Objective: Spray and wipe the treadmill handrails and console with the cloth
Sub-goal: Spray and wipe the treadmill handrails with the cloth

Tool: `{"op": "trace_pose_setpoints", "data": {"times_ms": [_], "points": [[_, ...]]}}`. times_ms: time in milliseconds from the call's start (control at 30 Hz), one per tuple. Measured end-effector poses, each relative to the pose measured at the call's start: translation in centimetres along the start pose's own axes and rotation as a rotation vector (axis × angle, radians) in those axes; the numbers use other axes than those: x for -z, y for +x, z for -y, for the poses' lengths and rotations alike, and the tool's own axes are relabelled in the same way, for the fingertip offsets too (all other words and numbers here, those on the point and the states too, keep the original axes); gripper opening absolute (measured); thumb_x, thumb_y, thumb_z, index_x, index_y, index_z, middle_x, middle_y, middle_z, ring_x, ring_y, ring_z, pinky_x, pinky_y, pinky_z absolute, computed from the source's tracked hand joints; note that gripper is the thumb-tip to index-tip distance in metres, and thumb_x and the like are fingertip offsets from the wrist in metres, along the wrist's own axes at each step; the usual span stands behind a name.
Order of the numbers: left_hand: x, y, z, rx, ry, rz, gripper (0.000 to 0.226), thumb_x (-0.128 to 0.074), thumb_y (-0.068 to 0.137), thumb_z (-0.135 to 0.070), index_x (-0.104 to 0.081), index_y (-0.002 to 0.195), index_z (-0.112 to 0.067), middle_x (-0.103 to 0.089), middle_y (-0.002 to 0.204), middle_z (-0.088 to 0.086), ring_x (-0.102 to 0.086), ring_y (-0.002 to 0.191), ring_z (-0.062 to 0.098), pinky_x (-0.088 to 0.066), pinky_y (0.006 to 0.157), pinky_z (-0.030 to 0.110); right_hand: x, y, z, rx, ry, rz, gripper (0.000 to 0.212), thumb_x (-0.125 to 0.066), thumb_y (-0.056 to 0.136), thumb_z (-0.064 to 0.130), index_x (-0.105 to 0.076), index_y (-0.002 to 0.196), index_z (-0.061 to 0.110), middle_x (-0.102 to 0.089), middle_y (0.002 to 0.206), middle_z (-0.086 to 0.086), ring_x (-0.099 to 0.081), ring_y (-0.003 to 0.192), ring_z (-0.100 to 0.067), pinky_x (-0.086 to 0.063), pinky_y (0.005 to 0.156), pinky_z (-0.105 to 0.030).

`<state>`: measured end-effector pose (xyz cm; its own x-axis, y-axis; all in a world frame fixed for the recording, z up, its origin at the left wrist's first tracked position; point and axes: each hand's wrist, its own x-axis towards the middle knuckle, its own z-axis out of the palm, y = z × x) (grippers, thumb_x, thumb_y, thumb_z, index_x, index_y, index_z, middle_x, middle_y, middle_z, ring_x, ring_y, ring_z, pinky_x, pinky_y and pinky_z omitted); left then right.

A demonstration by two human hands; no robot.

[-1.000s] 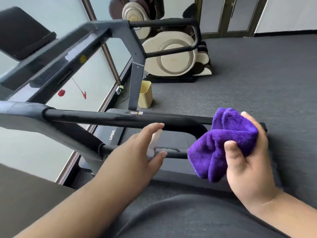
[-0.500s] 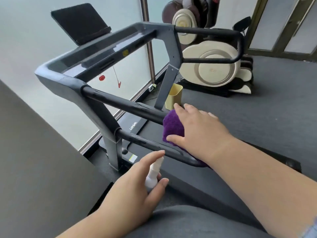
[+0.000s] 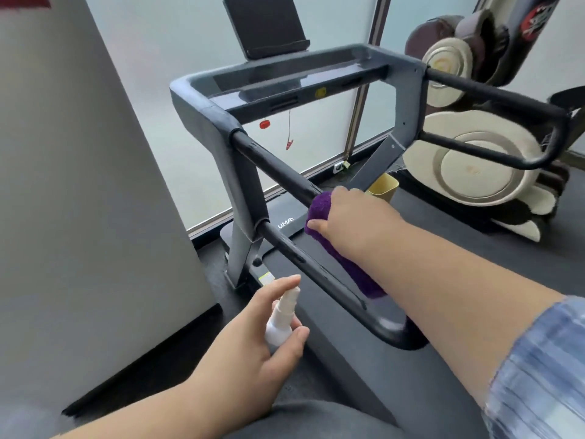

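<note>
Cloth (image 3: pixel 319 210) under right hand (image 3: pixel 351 217) grip on handrail (image 3: pixel 275 167), left hand (image 3: pixel 253 350) clutching spray bottle (image 3: pixel 280 324)

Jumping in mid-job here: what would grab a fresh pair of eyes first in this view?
The purple cloth stands out most, gripped by the right hand around the upper bar of the near handrail at centre frame. Below it, the left hand holds a small white spray bottle, nozzle aimed toward the treadmill. Behind, the grey console carries a dark tablet holder, with a cream massage chair off to the right.
</note>
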<state>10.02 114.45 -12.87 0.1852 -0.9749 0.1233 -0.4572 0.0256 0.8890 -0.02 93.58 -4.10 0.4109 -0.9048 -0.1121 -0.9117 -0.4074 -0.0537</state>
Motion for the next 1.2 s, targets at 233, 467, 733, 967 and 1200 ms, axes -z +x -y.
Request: {"op": "trace_pose_setpoints", "data": {"times_ms": [233, 467, 733, 967, 1200], "points": [[-0.9, 0.6, -0.4, -0.015, -0.024, 0.003, 0.055, -0.059, 0.084, -0.051, -0.038, 0.134, -0.060, -0.067, 0.094, -0.014, -0.060, 0.063, 0.011, -0.050, 0.065, 0.020, 0.1, 1.5, 0.9, 0.017, 0.009, 0.021, 0.062, -0.047, 0.090, 0.068, -0.047, 0.131, 0.021, -0.055, 0.128, -0.008, -0.050, 0.122, -0.034, -0.037, 0.102, -0.057], [1.8, 1.8, 2.2, 0.068, -0.054, -0.069, 0.057, -0.059, 0.082, -0.054, -0.038, 0.136, -0.060, -0.067, 0.098, -0.012, -0.062, 0.069, 0.013, -0.050, 0.067, 0.018, -1.5, 0.4, -0.9, 0.039, 0.006, -0.120, 0.055, -0.046, 0.089, 0.070, -0.045, 0.110, 0.020, -0.061, 0.109, -0.007, -0.061, 0.096, -0.031, -0.043, 0.068, -0.038], [6.7, 5.2, 4.8, 0.055, -0.068, -0.096, 0.058, -0.058, 0.081, -0.055, -0.037, 0.134, -0.064, -0.066, 0.099, -0.015, -0.060, 0.062, 0.009, -0.050, 0.063, 0.018, -0.9, 9.9, 8.1, 0.028, -0.098, -0.118, 0.072, -0.053, 0.090, 0.066, -0.043, 0.129, 0.006, -0.054, 0.122, -0.014, -0.058, 0.112, -0.037, -0.050, 0.081, -0.044], [10.6, 9.6, 6.5, -0.014, -0.088, -0.055, 0.056, -0.057, 0.082, -0.053, -0.036, 0.133, -0.065, -0.065, 0.096, -0.018, -0.062, 0.070, 0.010, -0.050, 0.068, 0.017, 0.0, 15.9, 13.1, 0.011, -0.040, -0.053, 0.075, -0.061, 0.084, 0.068, -0.045, 0.131, 0.012, -0.053, 0.129, -0.012, -0.055, 0.117, -0.037, -0.043, 0.078, -0.043], [13.3, 13.9, 7.2, -0.100, -0.167, 0.064, 0.055, -0.061, 0.088, -0.041, -0.037, 0.133, -0.063, -0.063, 0.094, -0.016, -0.058, 0.067, 0.006, -0.046, 0.068, 0.012, -0.2, 11.2, 10.1, -0.014, -0.110, -0.139, 0.058, -0.058, 0.087, 0.064, -0.046, 0.121, 0.020, -0.057, 0.114, -0.008, -0.062, 0.101, -0.034, -0.044, 0.072, -0.040]]}}
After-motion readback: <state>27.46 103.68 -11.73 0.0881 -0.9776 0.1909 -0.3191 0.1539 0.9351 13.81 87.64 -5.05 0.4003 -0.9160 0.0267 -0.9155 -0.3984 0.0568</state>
